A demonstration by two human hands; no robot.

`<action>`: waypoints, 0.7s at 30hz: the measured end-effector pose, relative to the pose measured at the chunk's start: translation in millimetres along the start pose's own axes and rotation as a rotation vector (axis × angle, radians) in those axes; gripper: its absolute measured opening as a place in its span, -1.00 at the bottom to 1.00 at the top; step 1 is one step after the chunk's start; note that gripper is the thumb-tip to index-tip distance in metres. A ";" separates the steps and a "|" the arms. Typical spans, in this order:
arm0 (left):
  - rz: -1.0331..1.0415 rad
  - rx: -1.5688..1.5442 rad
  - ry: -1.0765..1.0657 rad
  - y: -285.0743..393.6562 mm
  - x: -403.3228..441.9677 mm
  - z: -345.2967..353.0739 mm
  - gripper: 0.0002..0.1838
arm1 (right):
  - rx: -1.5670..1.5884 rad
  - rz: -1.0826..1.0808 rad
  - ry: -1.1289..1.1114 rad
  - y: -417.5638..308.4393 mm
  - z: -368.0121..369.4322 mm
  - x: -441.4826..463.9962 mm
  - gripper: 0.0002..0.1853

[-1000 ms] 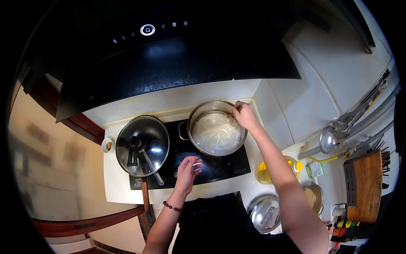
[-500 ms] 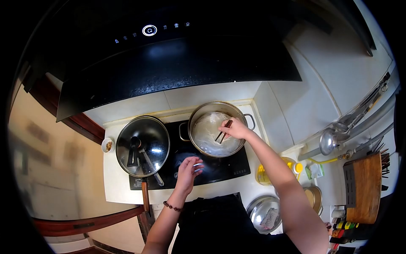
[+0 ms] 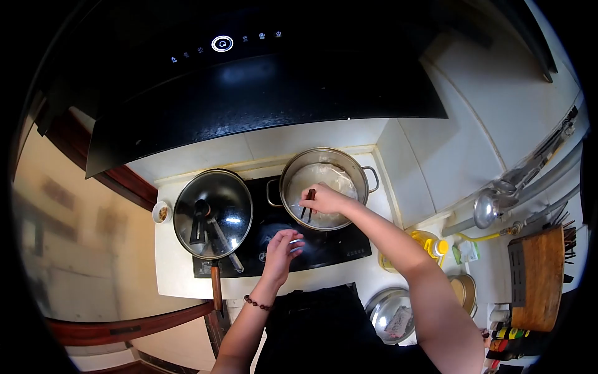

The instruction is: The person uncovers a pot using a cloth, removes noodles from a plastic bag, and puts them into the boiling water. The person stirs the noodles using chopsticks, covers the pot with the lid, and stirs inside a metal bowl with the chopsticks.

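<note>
noted from where i stand: dark, glossy range hood (image 3: 268, 93) overhead, its round control light (image 3: 222, 44) glowing white. pale back wall (image 3: 212, 149) beneath; right wall (image 3: 458, 181) pale too, seams visible, upper part shadowed. white tabletop (image 3: 171, 274) below. to the left, blurred beige panel (image 3: 75, 249), edged by red-brown wood trim (image 3: 124, 328).

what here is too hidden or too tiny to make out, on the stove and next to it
All in the head view:
Part of the chopsticks: covered by the right hand.
Some of the pale contents of the pot: behind that hand and forearm.
Inside the covered pan: hidden by its dark, reflective lid.
Part of the yellow-capped bottle: behind the right arm.
Cooktop markings: too small to read.
</note>
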State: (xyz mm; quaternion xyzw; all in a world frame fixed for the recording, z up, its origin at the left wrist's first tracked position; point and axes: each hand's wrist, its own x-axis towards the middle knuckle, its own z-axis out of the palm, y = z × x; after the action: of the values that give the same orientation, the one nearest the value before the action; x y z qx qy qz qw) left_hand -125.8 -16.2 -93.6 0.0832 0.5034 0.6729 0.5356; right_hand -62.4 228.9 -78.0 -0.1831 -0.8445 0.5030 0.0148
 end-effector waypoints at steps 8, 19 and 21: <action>0.002 -0.016 0.016 -1.0 -3.9 -2.7 -0.76 | -0.089 -0.014 0.208 40.3 -32.8 0.0 -0.80; 0.006 -0.010 -0.002 -1.1 -5.2 0.2 -0.77 | -0.442 0.048 0.331 0.6 -81.0 -27.6 -0.79; 0.010 -0.011 0.002 -0.5 -6.1 -0.2 -0.77 | -0.482 0.065 0.346 -16.1 -84.1 -24.9 -0.78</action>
State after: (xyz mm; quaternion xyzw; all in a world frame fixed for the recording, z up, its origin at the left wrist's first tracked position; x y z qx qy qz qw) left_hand -123.1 -21.3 -91.5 0.0821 0.4997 0.6783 0.5324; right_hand -26.3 284.9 -18.7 -0.2911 -0.9183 0.2496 0.0985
